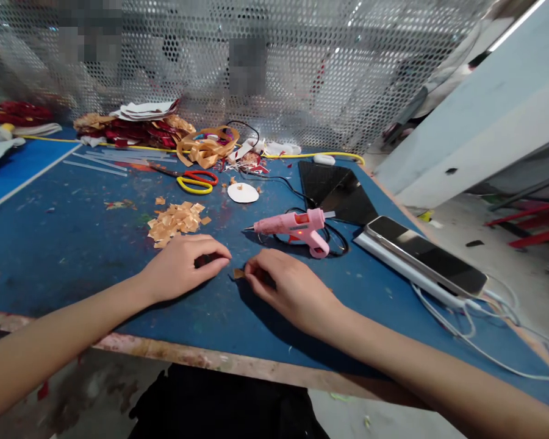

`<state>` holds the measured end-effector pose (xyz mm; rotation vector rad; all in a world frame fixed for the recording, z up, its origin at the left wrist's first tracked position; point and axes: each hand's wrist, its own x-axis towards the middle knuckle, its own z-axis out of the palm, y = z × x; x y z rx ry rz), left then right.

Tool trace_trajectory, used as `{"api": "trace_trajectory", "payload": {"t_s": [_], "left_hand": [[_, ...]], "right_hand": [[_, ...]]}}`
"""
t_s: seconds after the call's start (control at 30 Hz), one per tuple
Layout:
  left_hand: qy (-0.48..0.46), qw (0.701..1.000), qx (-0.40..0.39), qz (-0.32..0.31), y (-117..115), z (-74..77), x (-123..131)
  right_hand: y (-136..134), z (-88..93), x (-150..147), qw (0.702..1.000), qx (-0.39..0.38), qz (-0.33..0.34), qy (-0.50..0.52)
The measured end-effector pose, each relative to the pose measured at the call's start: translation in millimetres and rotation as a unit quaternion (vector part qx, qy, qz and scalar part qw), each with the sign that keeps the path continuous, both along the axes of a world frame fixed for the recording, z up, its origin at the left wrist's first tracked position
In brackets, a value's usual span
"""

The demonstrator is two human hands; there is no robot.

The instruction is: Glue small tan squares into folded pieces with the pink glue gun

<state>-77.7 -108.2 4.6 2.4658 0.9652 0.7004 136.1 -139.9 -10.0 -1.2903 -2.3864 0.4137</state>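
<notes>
My right hand pinches a small gold ribbon piece between thumb and fingertips, just above the blue table. Facing it, my left hand has its thumb and forefinger tips pressed together; whether anything sits between them I cannot make out. A loose pile of gold ribbon pieces lies just beyond my left hand. Past my right hand, a pink glue gun rests on its side with its nozzle pointing left and a small orange light showing. A white oval disc with gold bits on it lies farther back.
Scissors with red and yellow handles lie behind the pile, near clear glue sticks. Gold ribbon and stacked fabric line the back by a perforated metal screen. A phone and white cables occupy the right.
</notes>
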Motion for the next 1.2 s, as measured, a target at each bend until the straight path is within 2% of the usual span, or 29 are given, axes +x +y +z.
{"api": "trace_trajectory", "payload": {"t_s": [0.1,0.17,0.47,0.63,0.7,0.8,0.93,1.1,1.2], "left_hand": [[-0.025,0.993,-0.112,-0.001,-3,2.5,7],[-0.048,0.987,-0.156,-0.014,-6,2.6,10],[-0.073,0.98,-0.182,-0.034,-10,-1.5,11],[-0.098,0.967,-0.236,0.003,-12,-0.4,11],[-0.143,0.951,-0.271,0.04,-11,2.6,14],[-0.241,0.9,-0.355,0.079,-9,9.2,27],[-0.323,0.835,-0.437,0.088,-5,18.1,56],[-0.331,0.807,-0.479,0.103,-6,18.8,91],[-0.352,0.791,-0.488,0.112,-10,12.1,101]], "right_hand": [[-3,4.3,2,0.999,0.043,0.018,-0.005],[-5,5.8,2,0.997,0.067,0.022,-0.013],[-7,5.6,1,0.995,0.087,0.032,-0.039],[-9,10.7,2,0.995,0.095,0.037,0.017],[-11,12.4,7,0.99,0.119,0.027,0.071],[-12,10.3,19,0.972,0.2,0.002,0.121],[-11,0.6,42,0.955,0.276,0.012,0.109],[-6,-9.2,69,0.947,0.307,0.013,0.092],[-5,-10.8,75,0.958,0.268,-0.018,0.098]]}}
